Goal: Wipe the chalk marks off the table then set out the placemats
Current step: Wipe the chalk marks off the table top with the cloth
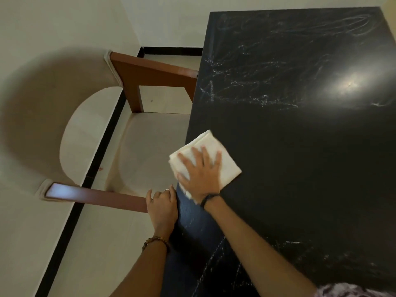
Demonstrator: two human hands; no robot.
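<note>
The glossy black bench (300,157) fills a pale-walled corner. A folded white cloth (205,159) lies at its left edge, overhanging, pressed flat by the right hand (200,173), fingers spread. The left hand (162,207) rests curled against the edge below the cloth, grasping nothing. Chalk scribbles (246,91) remain beyond the cloth; a dry, slippery wipe may only smear them. No placemats show.
</note>
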